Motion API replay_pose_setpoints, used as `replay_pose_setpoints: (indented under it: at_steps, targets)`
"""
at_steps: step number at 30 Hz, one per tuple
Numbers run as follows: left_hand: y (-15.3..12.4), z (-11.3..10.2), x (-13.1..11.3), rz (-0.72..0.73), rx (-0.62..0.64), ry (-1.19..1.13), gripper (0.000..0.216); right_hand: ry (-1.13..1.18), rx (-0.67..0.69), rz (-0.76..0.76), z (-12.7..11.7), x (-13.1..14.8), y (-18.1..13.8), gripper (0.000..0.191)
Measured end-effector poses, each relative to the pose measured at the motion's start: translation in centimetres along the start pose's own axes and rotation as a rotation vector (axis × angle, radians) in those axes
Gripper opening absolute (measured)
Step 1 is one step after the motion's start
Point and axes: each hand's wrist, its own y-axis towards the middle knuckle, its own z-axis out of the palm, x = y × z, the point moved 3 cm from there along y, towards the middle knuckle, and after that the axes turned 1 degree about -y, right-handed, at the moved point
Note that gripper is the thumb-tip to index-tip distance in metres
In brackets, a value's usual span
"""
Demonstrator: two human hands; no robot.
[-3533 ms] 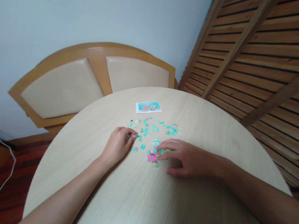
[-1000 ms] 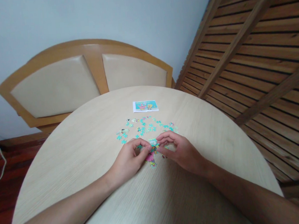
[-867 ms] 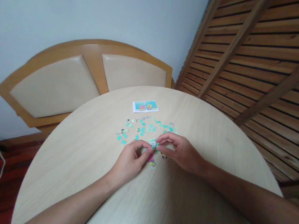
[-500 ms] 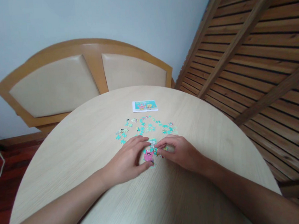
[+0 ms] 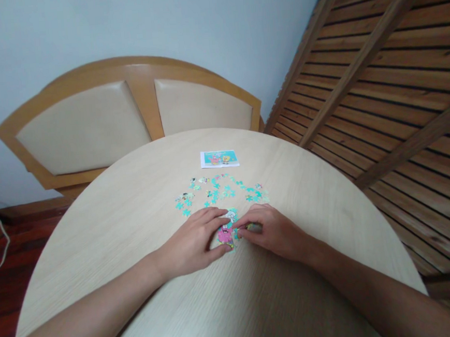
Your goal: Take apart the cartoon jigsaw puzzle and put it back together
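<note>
A partly joined jigsaw puzzle (image 5: 225,234), with a pink cartoon figure and a pale figure above it, lies flat on the table between my hands. My left hand (image 5: 192,241) curves around its left side, thumb at the bottom edge and fingers at the top, holding it. At its right edge, my right hand (image 5: 271,231) has thumb and index finger pinched low over a small puzzle piece (image 5: 237,234). The fingers hide most of that piece and some coloured bits beneath the palm.
Several loose turquoise puzzle pieces (image 5: 227,191) are scattered beyond my hands. Behind them lies a printed picture sheet (image 5: 219,159) with cartoon figures. The round wooden table (image 5: 108,224) meets a padded chair back (image 5: 77,131) at the far side, and a slatted wooden screen (image 5: 389,72) stands right.
My right thumb and index finger have shifted slightly at the puzzle's right edge. My left hand keeps its place around the puzzle. The whole view has moved a little.
</note>
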Motion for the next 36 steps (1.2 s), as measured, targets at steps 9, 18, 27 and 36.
replay_pose_setpoints:
  at_steps: [9, 18, 27, 36]
  targets:
    - [0.0, 0.0, -0.1, 0.027, -0.004, 0.042, 0.044, 0.027, 0.042, 0.062, -0.8, -1.1, -0.2, 0.009]
    - [0.0, 0.0, 0.0, 0.027, 0.0, 0.053, 0.044, 0.018, 0.048, 0.002, -0.3, -0.9, -0.1, 0.005]
    - [0.0, 0.0, -0.1, 0.029, 0.012, 0.064, 0.044, -0.032, 0.063, 0.035, -1.0, -0.6, -0.2, 0.008]
    - [-0.1, 0.0, -0.1, 0.029, 0.011, 0.059, 0.044, -0.134, 0.134, 0.05, -0.7, 0.1, -0.7, 0.024]
